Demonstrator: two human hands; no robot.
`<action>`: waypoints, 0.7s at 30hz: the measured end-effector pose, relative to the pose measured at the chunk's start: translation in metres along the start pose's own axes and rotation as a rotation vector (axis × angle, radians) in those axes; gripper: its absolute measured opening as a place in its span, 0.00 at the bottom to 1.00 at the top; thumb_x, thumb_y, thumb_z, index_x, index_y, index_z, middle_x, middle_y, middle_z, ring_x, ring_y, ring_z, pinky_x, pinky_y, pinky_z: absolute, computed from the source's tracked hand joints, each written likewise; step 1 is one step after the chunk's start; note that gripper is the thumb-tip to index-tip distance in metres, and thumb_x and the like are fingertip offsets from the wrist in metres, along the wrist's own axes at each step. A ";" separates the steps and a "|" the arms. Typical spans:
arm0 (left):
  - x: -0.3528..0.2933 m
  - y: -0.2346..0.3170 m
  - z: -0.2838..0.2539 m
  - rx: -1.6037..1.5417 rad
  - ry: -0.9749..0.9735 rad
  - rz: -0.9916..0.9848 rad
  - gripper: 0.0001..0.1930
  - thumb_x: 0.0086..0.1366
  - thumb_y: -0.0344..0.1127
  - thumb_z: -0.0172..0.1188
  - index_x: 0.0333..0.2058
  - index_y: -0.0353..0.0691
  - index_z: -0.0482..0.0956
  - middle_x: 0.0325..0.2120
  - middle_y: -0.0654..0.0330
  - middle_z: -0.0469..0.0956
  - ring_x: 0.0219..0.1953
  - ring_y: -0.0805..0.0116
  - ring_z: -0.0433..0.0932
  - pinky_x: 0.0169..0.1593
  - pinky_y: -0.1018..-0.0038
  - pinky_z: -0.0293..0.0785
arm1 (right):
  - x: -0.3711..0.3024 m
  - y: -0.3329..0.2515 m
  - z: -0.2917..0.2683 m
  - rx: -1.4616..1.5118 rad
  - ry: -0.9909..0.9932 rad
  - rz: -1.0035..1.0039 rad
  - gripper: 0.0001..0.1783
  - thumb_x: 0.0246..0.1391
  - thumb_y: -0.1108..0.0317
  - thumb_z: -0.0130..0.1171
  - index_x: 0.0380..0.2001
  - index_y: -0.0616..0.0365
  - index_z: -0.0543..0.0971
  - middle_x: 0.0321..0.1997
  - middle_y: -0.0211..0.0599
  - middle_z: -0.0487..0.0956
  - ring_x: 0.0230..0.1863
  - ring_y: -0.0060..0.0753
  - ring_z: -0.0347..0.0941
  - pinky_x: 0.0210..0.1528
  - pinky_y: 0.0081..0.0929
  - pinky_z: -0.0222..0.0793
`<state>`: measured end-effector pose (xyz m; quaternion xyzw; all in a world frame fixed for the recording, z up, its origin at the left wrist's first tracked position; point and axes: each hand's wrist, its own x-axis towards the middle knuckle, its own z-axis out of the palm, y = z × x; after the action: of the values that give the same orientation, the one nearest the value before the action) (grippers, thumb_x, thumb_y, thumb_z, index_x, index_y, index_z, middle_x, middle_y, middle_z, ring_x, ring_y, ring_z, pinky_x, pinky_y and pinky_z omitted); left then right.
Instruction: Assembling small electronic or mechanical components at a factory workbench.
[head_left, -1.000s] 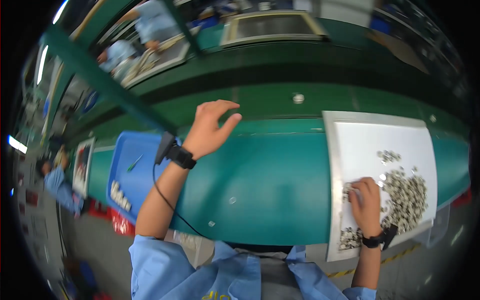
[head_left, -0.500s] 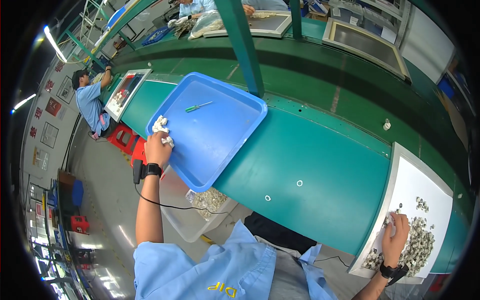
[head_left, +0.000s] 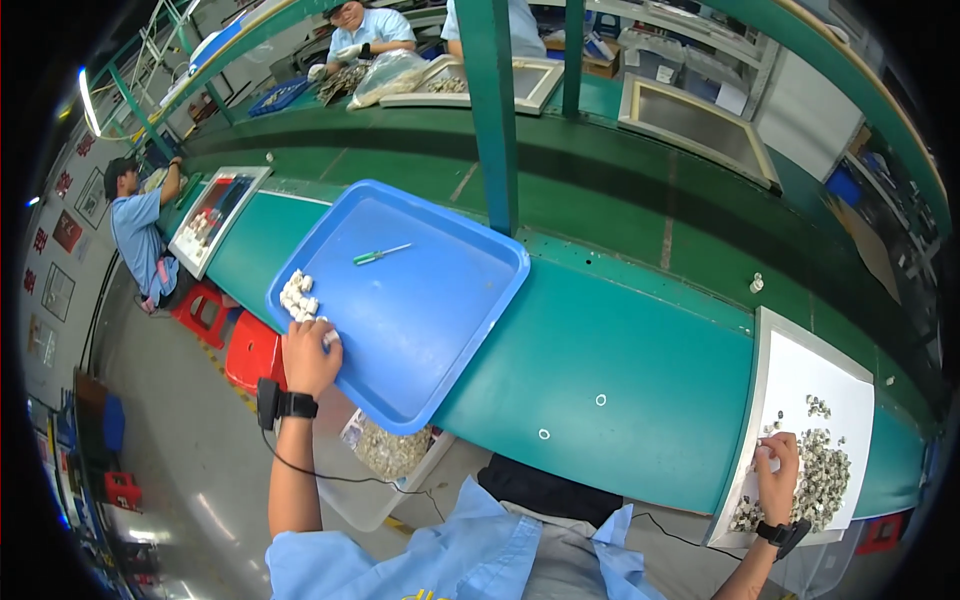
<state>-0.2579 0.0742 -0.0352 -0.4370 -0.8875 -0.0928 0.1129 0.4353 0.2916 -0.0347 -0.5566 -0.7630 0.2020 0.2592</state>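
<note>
At the left rim of a blue tray [head_left: 440, 340], my left hand [head_left: 312, 358] is closed with bent fingers around a small white part [head_left: 331, 338]. Just beyond it in the tray lies a group of small white parts [head_left: 299, 293]. A green-handled screwdriver [head_left: 378, 255] rests farther up the tray. My right hand [head_left: 778, 472] is over the left side of a white board in a pale frame [head_left: 795, 375]. Its thumb and fingertips are pinched together, and what they hold is too small to make out. Beside that hand spreads a heap of small metallic parts [head_left: 825, 475].
Two white rings [head_left: 601, 400] lie on the green bench [head_left: 640, 340]. Below the tray stands a clear bin of small pale pieces [head_left: 390, 450]. A green post [head_left: 490, 120] rises behind the tray. Other people work at the far bench and far left; red stools [head_left: 255, 352] stand at left.
The whole view has shifted, showing more of the people across the bench. My left hand stays at the tray's left side, and my right hand stays by the metallic parts.
</note>
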 end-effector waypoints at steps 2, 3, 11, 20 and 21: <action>-0.004 0.008 0.000 -0.211 0.102 0.077 0.12 0.53 0.31 0.64 0.38 0.38 0.82 0.36 0.54 0.77 0.45 0.53 0.74 0.48 0.61 0.69 | 0.007 -0.001 0.001 0.051 0.000 0.013 0.08 0.49 0.79 0.57 0.35 0.65 0.76 0.40 0.37 0.71 0.40 0.33 0.67 0.45 0.28 0.64; -0.004 0.014 -0.002 -0.315 0.151 0.115 0.11 0.53 0.30 0.63 0.37 0.37 0.81 0.35 0.52 0.76 0.44 0.52 0.75 0.48 0.60 0.70 | 0.009 -0.001 0.003 0.078 -0.003 0.019 0.07 0.49 0.79 0.57 0.34 0.65 0.75 0.38 0.36 0.71 0.39 0.32 0.67 0.44 0.27 0.64; -0.024 0.173 -0.033 -0.710 -0.001 0.435 0.12 0.51 0.26 0.64 0.37 0.36 0.77 0.31 0.51 0.74 0.34 0.50 0.77 0.38 0.62 0.74 | 0.013 0.004 0.001 0.067 0.256 0.043 0.06 0.48 0.78 0.60 0.30 0.63 0.74 0.31 0.33 0.73 0.36 0.28 0.69 0.44 0.28 0.65; -0.042 0.337 0.016 -0.878 -0.224 0.863 0.11 0.54 0.29 0.64 0.37 0.40 0.78 0.34 0.58 0.73 0.39 0.58 0.75 0.43 0.64 0.71 | 0.001 -0.030 0.005 0.108 0.336 0.174 0.04 0.55 0.78 0.60 0.34 0.65 0.77 0.32 0.33 0.76 0.36 0.25 0.69 0.43 0.25 0.66; -0.046 0.344 0.020 -0.894 -0.252 0.882 0.11 0.54 0.29 0.64 0.37 0.40 0.78 0.34 0.58 0.73 0.39 0.58 0.75 0.43 0.64 0.71 | 0.002 -0.036 0.012 0.185 0.375 0.154 0.04 0.57 0.78 0.59 0.36 0.66 0.78 0.33 0.33 0.77 0.36 0.25 0.70 0.43 0.25 0.67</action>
<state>0.0411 0.2519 -0.0444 -0.7736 -0.5063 -0.3469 -0.1579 0.4012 0.2823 -0.0222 -0.6148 -0.6352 0.1833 0.4301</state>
